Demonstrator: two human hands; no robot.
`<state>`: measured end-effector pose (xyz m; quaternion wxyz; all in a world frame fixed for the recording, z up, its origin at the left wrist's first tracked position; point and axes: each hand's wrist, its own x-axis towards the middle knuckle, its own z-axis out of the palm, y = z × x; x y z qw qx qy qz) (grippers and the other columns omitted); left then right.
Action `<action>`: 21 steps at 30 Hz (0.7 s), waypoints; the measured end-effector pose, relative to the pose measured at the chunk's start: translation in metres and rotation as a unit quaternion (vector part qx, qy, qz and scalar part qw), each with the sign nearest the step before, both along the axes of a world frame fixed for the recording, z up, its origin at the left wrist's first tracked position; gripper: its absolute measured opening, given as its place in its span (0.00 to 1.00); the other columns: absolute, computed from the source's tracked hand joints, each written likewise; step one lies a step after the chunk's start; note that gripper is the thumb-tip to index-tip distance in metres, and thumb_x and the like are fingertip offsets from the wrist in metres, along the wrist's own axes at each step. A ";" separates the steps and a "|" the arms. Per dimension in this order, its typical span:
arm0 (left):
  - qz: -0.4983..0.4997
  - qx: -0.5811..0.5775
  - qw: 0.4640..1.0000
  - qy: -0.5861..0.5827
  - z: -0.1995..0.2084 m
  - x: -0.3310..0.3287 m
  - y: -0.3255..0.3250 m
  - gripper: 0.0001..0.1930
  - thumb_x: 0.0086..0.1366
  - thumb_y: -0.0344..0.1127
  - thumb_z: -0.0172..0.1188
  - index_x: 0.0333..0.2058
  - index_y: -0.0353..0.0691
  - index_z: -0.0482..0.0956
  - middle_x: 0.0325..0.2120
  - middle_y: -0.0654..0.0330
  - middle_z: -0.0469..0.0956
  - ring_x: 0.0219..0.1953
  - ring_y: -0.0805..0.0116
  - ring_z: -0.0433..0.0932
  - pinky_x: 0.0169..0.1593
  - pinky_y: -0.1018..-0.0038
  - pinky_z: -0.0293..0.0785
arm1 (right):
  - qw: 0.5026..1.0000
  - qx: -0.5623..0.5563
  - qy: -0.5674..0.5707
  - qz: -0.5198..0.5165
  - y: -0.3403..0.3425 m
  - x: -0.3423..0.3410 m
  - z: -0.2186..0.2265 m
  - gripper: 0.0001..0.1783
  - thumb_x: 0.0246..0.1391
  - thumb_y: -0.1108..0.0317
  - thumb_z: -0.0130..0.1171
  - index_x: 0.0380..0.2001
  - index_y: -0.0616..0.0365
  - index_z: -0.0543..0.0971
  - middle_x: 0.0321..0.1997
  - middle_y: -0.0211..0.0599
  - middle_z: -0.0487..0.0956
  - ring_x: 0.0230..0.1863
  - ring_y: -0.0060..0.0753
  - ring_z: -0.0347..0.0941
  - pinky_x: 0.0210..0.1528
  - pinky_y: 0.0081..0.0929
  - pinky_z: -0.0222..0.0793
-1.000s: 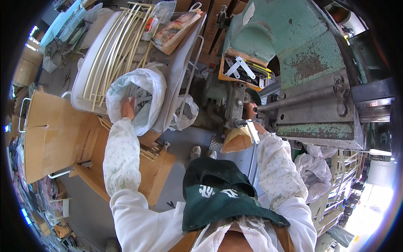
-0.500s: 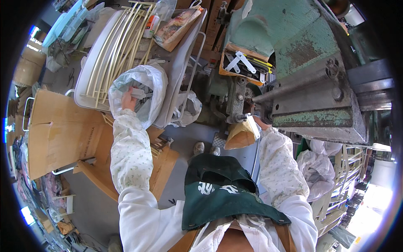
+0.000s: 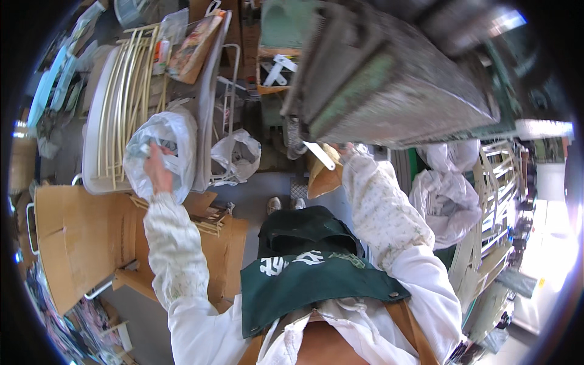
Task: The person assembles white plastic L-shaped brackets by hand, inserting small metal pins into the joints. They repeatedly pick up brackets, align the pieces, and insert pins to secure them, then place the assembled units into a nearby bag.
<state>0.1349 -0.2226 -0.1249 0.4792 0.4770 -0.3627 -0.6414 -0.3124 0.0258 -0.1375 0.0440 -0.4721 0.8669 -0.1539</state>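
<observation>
My left hand [image 3: 159,170] reaches into a white plastic bag [image 3: 135,165] holding flat light-grey pieces. Its fingers are smeared by motion, and a small pale piece [image 3: 144,148] shows at their tips. Whether they grip it I cannot tell. My right hand [image 3: 345,148] is under the front edge of a green, worn metal press [image 3: 389,103], its fingers mostly hidden. A white flat strip with a hole [image 3: 320,156] sticks out beside it, over a brown paper-like bag [image 3: 324,176]. What holds the strip is hidden.
Long cream rods [image 3: 125,103] lie on a grey tabletop at the left. An open cardboard box [image 3: 79,237] stands below it. A box with white flat strips [image 3: 280,70] sits beyond the press. White bags [image 3: 447,201] and pale racks [image 3: 486,231] stand at right.
The view has swung to the right, so the scene sits further left. My left hand has shifted within the bag. The white strip by my right hand has tilted flatter.
</observation>
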 end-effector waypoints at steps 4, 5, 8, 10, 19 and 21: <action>-0.224 0.178 0.951 0.114 0.056 -0.065 0.135 0.09 0.65 0.34 0.54 0.37 0.33 0.73 0.28 0.56 0.75 0.30 0.63 0.76 0.39 0.67 0.74 | 0.998 -0.045 -0.043 0.022 -0.009 0.015 0.007 0.07 0.49 0.69 0.58 0.31 0.58 0.81 0.32 0.34 0.78 0.34 0.29 0.73 0.36 0.25 0.68; -0.274 0.210 0.930 0.129 0.061 -0.079 0.165 0.09 0.65 0.33 0.54 0.38 0.32 0.72 0.30 0.55 0.76 0.32 0.62 0.77 0.40 0.66 0.75 | 0.996 -0.059 -0.055 0.025 -0.007 0.015 0.011 0.07 0.49 0.69 0.59 0.31 0.58 0.81 0.32 0.33 0.79 0.34 0.29 0.73 0.36 0.25 0.68; -0.381 0.263 0.880 0.106 0.084 -0.106 0.237 0.11 0.62 0.32 0.58 0.41 0.32 0.74 0.32 0.54 0.78 0.33 0.60 0.79 0.41 0.62 0.77 | 0.985 -0.113 -0.123 0.044 0.003 0.021 0.031 0.08 0.49 0.69 0.59 0.32 0.58 0.81 0.32 0.33 0.79 0.34 0.27 0.72 0.37 0.24 0.68; -0.415 0.312 0.845 0.129 0.088 -0.104 0.270 0.11 0.61 0.26 0.59 0.42 0.33 0.72 0.34 0.52 0.79 0.35 0.58 0.80 0.41 0.62 0.79 | 0.964 -0.144 -0.215 0.064 0.013 0.030 0.057 0.08 0.49 0.69 0.59 0.32 0.58 0.81 0.33 0.32 0.79 0.34 0.27 0.72 0.37 0.24 0.67; -0.532 0.315 0.759 0.204 0.085 -0.101 0.323 0.13 0.64 0.31 0.58 0.44 0.37 0.67 0.31 0.50 0.78 0.37 0.56 0.80 0.42 0.63 0.78 | 0.794 -0.191 -0.575 0.056 0.035 0.075 0.159 0.14 0.42 0.73 0.69 0.34 0.64 0.81 0.35 0.31 0.81 0.34 0.21 0.72 0.37 0.23 0.69; -0.528 0.285 0.781 0.170 0.086 -0.100 0.331 0.12 0.65 0.34 0.56 0.44 0.36 0.67 0.31 0.51 0.78 0.37 0.56 0.80 0.41 0.63 0.78 | 0.817 -0.134 -0.560 0.018 0.032 0.079 0.174 0.15 0.41 0.74 0.70 0.35 0.63 0.80 0.35 0.31 0.81 0.34 0.21 0.72 0.37 0.24 0.69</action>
